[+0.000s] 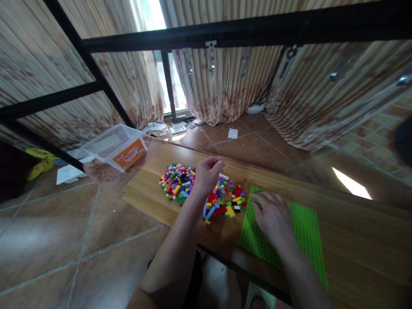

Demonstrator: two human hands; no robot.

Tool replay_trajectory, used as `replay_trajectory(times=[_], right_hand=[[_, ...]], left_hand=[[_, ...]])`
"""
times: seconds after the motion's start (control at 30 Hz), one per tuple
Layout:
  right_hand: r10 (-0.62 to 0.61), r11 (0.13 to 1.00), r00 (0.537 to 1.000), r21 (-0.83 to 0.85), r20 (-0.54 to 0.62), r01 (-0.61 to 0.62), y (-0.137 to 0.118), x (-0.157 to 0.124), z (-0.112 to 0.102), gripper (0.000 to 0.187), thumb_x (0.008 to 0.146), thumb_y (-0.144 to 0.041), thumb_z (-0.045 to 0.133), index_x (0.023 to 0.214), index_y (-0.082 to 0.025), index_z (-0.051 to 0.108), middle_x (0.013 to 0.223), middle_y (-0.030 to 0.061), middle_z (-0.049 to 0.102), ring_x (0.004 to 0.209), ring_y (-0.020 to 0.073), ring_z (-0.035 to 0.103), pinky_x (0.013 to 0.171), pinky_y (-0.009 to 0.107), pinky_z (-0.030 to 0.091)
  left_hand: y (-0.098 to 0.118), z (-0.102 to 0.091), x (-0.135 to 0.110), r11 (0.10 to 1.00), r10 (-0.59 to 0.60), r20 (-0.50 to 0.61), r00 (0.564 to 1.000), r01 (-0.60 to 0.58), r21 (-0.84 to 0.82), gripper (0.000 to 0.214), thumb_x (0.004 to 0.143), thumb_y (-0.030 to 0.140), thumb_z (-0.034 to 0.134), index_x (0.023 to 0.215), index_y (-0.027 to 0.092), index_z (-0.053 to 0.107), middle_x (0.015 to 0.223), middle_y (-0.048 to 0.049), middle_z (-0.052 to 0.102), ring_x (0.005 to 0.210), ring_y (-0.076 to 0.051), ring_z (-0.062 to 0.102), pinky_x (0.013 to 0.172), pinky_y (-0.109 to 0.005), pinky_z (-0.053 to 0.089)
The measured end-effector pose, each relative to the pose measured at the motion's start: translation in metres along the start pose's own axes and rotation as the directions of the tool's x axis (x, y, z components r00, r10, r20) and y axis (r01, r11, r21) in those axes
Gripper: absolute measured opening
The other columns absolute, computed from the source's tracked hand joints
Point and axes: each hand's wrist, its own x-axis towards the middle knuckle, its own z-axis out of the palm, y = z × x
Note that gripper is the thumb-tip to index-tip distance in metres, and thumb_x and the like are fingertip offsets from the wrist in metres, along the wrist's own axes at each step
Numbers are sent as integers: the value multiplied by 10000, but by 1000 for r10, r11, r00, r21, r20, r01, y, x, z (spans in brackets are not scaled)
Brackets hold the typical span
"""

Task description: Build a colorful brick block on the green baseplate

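A heap of small coloured bricks (176, 180) lies on the wooden table (354, 231), with a second scatter of bricks (225, 201) to its right. My left hand (207, 174) hovers between the two piles, fingers curled inward; whether it holds a brick is hidden. My right hand (272, 214) lies on the left part of a green studded baseplate (305, 227), fingers stretched flat toward the plate's near-left corner.
A clear plastic box (114, 146) with an orange label stands at the table's far left corner. A black metal frame (225, 30) crosses overhead. Curtains hang behind, and papers (232, 133) lie on the tiled floor.
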Motion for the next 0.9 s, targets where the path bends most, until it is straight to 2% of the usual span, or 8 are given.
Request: replay_trajectory(times=[0.07,0.2,0.4,0.53,0.73,0.8,0.9], right_hand=[[18,995,1000,-97,-7,-19,-2,2,6,241,923,-248,505,1023,-249,724,997,38,721,961,247,541,842,403,320],[15,987,1000,-159,-12,-16,-3,10,16,243,929,-273,517,1059,-282,723,1043,33,718,1005,256,499,858,418,264],[26,990,999,-140,23,-22,-3,22,31,205,909,-296,551,990,-288,739,1074,40,708,1027,262,471,851,426,245],[13,994,999,-104,32,-10,-8,25,33,179,902,-308,567,933,-283,741,1044,33,711,1002,250,482,849,427,258],[4,1000,1000,-22,20,-4,-9,24,18,176,902,-302,545,877,-245,710,975,46,712,971,250,518,831,417,316],[23,998,999,54,-31,-21,-2,23,5,201,913,-330,519,891,-235,694,961,58,710,949,250,543,830,412,358],[53,981,991,193,-120,-30,8,21,-17,219,909,-398,525,904,-237,674,941,66,707,929,248,581,841,410,418]], left_hand=[[-4,1,1,1000,2,27,1000,-3,19,171,747,292,617,756,131,677,663,6,628,638,-97,555,605,-199,423],[-9,1,-1,997,19,71,997,-24,78,152,757,253,606,777,130,694,640,19,605,614,-90,523,577,-194,390],[-6,-2,-2,981,30,85,996,-45,191,192,780,246,577,819,123,719,660,8,625,635,-104,544,598,-202,406],[-5,-5,-1,966,43,111,993,-69,248,211,796,250,554,812,122,721,686,4,638,657,-106,554,623,-201,416],[-8,-4,-2,935,61,179,982,-118,334,211,805,245,530,783,124,702,706,-1,645,685,-114,559,647,-206,413],[-9,2,-6,938,48,233,971,-125,324,212,815,238,514,757,128,686,677,5,619,663,-111,542,630,-209,402],[-14,21,-18,959,9,348,938,-106,261,235,837,279,515,713,135,655,636,18,567,623,-101,496,581,-209,368]])
